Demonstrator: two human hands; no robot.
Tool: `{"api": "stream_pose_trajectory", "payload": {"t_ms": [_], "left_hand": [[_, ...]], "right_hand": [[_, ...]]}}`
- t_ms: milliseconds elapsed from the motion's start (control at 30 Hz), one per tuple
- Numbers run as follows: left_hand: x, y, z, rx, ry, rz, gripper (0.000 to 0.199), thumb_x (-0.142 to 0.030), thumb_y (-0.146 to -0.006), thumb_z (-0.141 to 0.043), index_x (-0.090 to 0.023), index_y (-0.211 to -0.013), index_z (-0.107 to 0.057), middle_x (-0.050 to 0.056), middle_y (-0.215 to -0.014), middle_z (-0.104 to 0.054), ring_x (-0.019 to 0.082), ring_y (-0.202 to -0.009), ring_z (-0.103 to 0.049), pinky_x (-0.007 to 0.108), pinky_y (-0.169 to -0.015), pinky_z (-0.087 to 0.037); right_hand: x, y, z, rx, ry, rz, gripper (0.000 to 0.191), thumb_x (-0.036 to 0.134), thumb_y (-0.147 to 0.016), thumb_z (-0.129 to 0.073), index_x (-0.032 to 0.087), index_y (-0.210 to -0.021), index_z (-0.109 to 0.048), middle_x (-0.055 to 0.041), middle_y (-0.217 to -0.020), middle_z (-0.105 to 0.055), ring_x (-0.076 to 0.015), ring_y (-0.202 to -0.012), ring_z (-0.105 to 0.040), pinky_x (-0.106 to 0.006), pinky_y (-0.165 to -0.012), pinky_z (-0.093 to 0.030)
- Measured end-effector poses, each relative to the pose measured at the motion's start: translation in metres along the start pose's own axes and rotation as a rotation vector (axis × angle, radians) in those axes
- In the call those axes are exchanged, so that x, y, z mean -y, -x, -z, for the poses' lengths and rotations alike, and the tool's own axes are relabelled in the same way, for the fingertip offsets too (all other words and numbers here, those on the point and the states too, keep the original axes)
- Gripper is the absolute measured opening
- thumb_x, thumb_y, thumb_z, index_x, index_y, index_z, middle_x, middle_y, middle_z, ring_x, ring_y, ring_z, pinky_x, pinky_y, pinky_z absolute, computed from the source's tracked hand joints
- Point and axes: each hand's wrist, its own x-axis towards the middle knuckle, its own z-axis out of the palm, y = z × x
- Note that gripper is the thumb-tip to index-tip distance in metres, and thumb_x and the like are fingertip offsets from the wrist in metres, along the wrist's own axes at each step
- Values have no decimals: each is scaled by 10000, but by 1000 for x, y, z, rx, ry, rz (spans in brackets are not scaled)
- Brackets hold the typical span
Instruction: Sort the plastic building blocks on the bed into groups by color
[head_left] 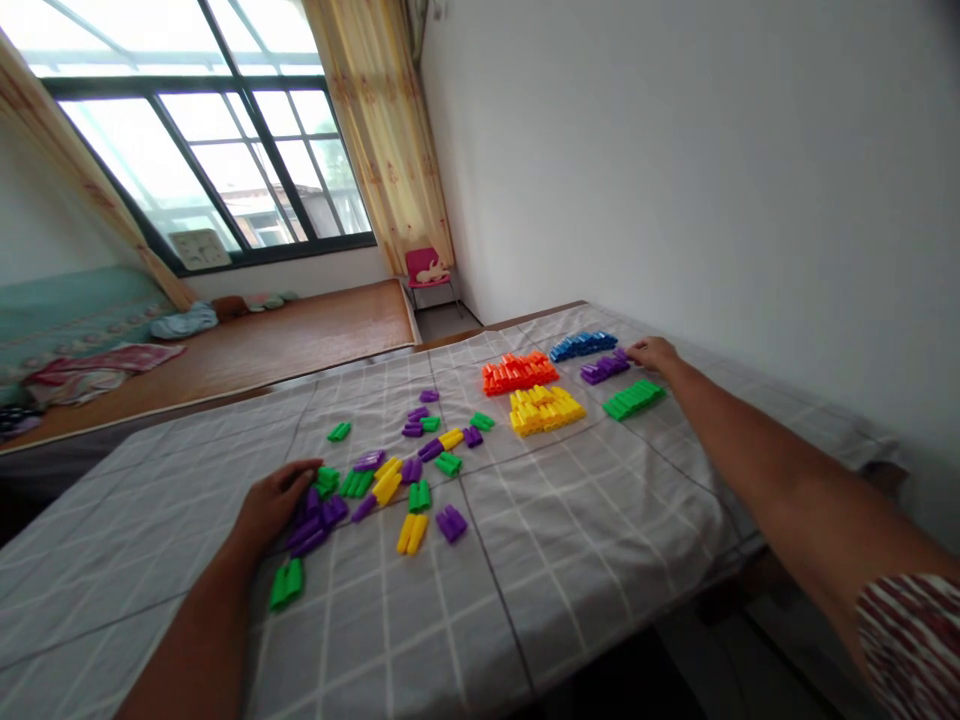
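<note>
My left hand [279, 502] is at the left edge of a loose heap of small plastic pieces, each like two joined tubes. Its thumb and forefinger close on a green plastic piece [326, 481], beside several purple pieces [316, 522]. Farther off on the right, my right hand [654, 354] has its fingertips pinched at the far end of a purple row [604, 367], on the end purple piece. Around that row lie a stacked blue group [583, 346], a green row [634, 399], a yellow stack [546, 409] and an orange stack [519, 373].
Loose green, purple and yellow pieces [411, 534] are scattered over the checked grey cloth [420, 640]. A white wall [675, 180] borders the right side. Behind are a low brown platform [315, 325], a pink chair [424, 268] and a curtained window [225, 150].
</note>
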Motion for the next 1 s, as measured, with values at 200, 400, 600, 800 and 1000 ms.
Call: {"api": "stream_pose_trajectory", "payload": {"t_ms": [200, 400, 600, 800, 1000], "left_hand": [[-3, 1, 0, -16, 47, -20, 521, -551, -731, -499, -203, -1052, -717, 39, -959, -742, 228, -846, -668, 265, -706, -510], [-4, 4, 0, -3, 55, -27, 531, -559, -743, -484, -205, -1068, -711, 26, -864, -740, 223, -767, -660, 280, -677, -506], [-9, 8, 0, -4, 130, -40, 542, -545, -719, -494, -169, -1042, -713, 47, -903, -739, 227, -806, -655, 288, -702, -505], [-9, 7, -1, -2, 178, -50, 530, -527, -718, -504, -169, -1051, -708, 43, -885, -741, 222, -779, -653, 290, -675, -506], [-3, 4, -7, -25, 195, -92, 453, -481, -737, -521, -179, -1006, -723, 51, -932, -743, 224, -828, -659, 301, -737, -512]], "right_hand": [[7, 2, 6, 35, 172, -11, 289, 366, -802, -616, 108, -891, -712, -159, -931, -710, -279, -886, -645, -392, -804, -481], [65, 19, 2, 319, 270, 558, 519, 307, -715, -678, 259, -1230, -638, -42, -1230, -650, -260, -1139, -575, -349, -963, -442], [104, 29, -5, 492, 562, 520, 619, 258, -645, -716, 336, -1252, -621, -38, -1242, -645, -303, -1173, -558, -429, -935, -452], [107, 33, 2, 522, 494, 556, 493, 269, -644, -725, 297, -1134, -688, -31, -1101, -712, -261, -1030, -643, -376, -886, -486], [127, 42, 7, 245, 354, 703, 371, 284, -786, -605, 189, -1136, -683, -93, -1179, -675, -239, -1044, -637, -331, -916, -483]]}}
